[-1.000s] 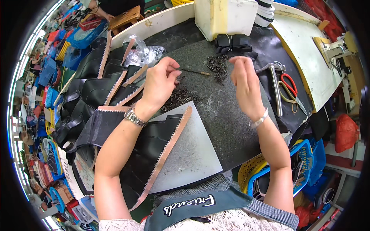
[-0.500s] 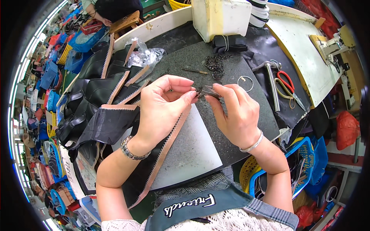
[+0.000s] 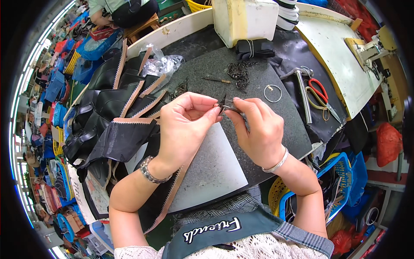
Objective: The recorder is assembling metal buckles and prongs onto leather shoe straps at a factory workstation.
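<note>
white lacy top [image 3: 276,247], dark green checked-trim apron [image 3: 258,225], patterned left bracelet [image 3: 147,171], silver right bangle [image 3: 279,161].

Metal hammer [image 3: 303,97], scissors [image 3: 328,105] (one handle red), red bag [image 3: 389,144].

Place: leather-goods workshop | signs: hammer [image 3: 303,100], scissors [image 3: 331,111], overlapping black leather-like pieces [image 3: 106,103], workbench [image 3: 186,23]

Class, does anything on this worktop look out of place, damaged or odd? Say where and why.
Two things: small dark pieces lie loose in a tangle on the grey board, which looks untidy; and the white sheet nearer the person is speckled dark, so looks dirty or worn.
</note>
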The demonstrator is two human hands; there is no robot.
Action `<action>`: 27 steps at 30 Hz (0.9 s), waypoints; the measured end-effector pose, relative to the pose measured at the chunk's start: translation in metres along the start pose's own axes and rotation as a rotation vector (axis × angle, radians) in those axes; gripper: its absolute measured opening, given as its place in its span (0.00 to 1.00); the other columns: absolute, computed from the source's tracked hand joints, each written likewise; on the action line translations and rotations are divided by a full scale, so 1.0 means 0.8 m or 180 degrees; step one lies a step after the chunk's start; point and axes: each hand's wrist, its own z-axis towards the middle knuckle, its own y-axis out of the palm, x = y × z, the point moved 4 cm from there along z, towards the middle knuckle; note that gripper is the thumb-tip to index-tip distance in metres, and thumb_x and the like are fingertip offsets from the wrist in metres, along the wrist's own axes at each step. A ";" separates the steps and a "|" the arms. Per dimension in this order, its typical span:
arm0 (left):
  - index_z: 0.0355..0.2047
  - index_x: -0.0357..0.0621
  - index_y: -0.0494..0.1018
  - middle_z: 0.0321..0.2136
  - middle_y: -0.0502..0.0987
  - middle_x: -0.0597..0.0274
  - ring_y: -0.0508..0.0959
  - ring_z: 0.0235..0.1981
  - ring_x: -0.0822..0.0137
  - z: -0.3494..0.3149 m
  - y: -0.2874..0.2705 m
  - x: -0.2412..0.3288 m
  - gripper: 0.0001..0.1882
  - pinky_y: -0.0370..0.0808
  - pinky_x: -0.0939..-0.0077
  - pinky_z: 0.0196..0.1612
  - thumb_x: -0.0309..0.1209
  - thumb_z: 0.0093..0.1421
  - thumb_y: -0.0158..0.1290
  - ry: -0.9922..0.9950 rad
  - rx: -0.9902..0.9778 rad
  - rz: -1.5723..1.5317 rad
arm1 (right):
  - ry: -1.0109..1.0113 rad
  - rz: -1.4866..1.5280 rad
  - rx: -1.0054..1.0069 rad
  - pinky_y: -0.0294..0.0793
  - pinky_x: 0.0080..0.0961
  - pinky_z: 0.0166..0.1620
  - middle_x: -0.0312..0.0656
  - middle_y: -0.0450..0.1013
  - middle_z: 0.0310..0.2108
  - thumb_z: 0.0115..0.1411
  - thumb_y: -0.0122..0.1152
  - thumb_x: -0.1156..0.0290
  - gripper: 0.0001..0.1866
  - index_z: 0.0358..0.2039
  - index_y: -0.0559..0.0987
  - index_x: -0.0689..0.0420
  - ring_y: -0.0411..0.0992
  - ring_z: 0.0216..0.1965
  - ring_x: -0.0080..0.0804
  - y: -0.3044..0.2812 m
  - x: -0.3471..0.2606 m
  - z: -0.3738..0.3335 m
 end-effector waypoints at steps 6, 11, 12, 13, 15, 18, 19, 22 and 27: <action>0.38 0.33 0.74 0.32 0.79 0.54 0.82 0.33 0.63 0.004 -0.005 0.005 0.09 0.81 0.73 0.40 0.18 0.56 0.55 -0.0780 -0.0495 -0.1026 | 0.2456 0.5080 -0.0682 0.61 0.11 0.22 0.29 0.67 0.25 0.63 0.56 0.74 0.09 0.42 0.73 0.63 0.61 0.20 0.12 0.025 0.029 -0.010; 0.38 0.33 0.74 0.32 0.80 0.53 0.81 0.33 0.65 0.002 -0.007 -0.002 0.09 0.81 0.74 0.40 0.19 0.55 0.56 -0.0706 -0.0414 -0.0705 | 0.0656 0.1746 -0.0505 0.55 0.13 0.19 0.32 0.67 0.24 0.51 0.68 0.73 0.19 0.44 0.77 0.61 0.57 0.17 0.13 0.006 0.022 0.011; 0.38 0.32 0.74 0.32 0.80 0.53 0.81 0.33 0.66 0.002 -0.005 -0.002 0.09 0.81 0.74 0.39 0.19 0.55 0.56 -0.0706 -0.0442 -0.0729 | 0.0656 0.1741 -0.0504 0.55 0.13 0.19 0.32 0.67 0.24 0.51 0.68 0.73 0.19 0.44 0.77 0.61 0.57 0.17 0.13 0.008 0.023 0.010; 0.37 0.32 0.74 0.32 0.80 0.52 0.81 0.32 0.66 0.002 -0.003 -0.001 0.09 0.81 0.74 0.39 0.19 0.55 0.57 -0.0706 -0.0469 -0.0754 | 0.0490 0.1626 -0.0262 0.56 0.13 0.20 0.32 0.67 0.24 0.48 0.70 0.74 0.19 0.42 0.78 0.60 0.59 0.18 0.14 0.007 0.022 0.008; 0.37 0.32 0.74 0.32 0.80 0.52 0.81 0.32 0.66 0.003 -0.004 0.001 0.09 0.81 0.74 0.39 0.19 0.55 0.57 -0.0800 -0.0533 -0.0773 | 0.0193 0.1403 0.0031 0.61 0.14 0.20 0.35 0.68 0.23 0.45 0.72 0.76 0.19 0.40 0.80 0.59 0.64 0.18 0.16 -0.002 0.017 0.009; 0.37 0.31 0.74 0.31 0.79 0.50 0.82 0.32 0.65 0.006 -0.008 0.002 0.09 0.81 0.74 0.38 0.19 0.54 0.57 -0.0943 -0.0665 -0.0696 | -0.0091 0.1236 0.0121 0.64 0.15 0.19 0.36 0.70 0.23 0.44 0.73 0.76 0.20 0.41 0.80 0.60 0.67 0.18 0.17 -0.001 0.015 0.005; 0.37 0.31 0.74 0.31 0.79 0.50 0.82 0.32 0.64 0.007 -0.008 0.002 0.09 0.81 0.74 0.37 0.18 0.54 0.57 -0.0993 -0.0737 -0.0600 | -0.0159 0.1168 0.0102 0.66 0.17 0.19 0.38 0.70 0.23 0.43 0.73 0.76 0.21 0.40 0.81 0.61 0.68 0.18 0.20 0.001 0.016 0.004; 0.37 0.31 0.74 0.30 0.79 0.49 0.82 0.31 0.63 0.007 -0.009 0.003 0.10 0.82 0.74 0.36 0.19 0.54 0.57 -0.0955 -0.0812 -0.0421 | -0.0694 0.0914 0.0146 0.66 0.17 0.19 0.37 0.70 0.21 0.42 0.73 0.77 0.20 0.39 0.81 0.61 0.69 0.17 0.21 -0.001 0.013 0.003; 0.41 0.30 0.72 0.33 0.78 0.52 0.80 0.34 0.66 0.003 0.002 -0.007 0.13 0.80 0.73 0.41 0.20 0.55 0.57 -0.1017 -0.0639 -0.0875 | -0.0650 0.0825 0.0614 0.67 0.20 0.16 0.36 0.70 0.19 0.46 0.69 0.78 0.12 0.34 0.81 0.61 0.69 0.15 0.25 0.002 0.014 -0.003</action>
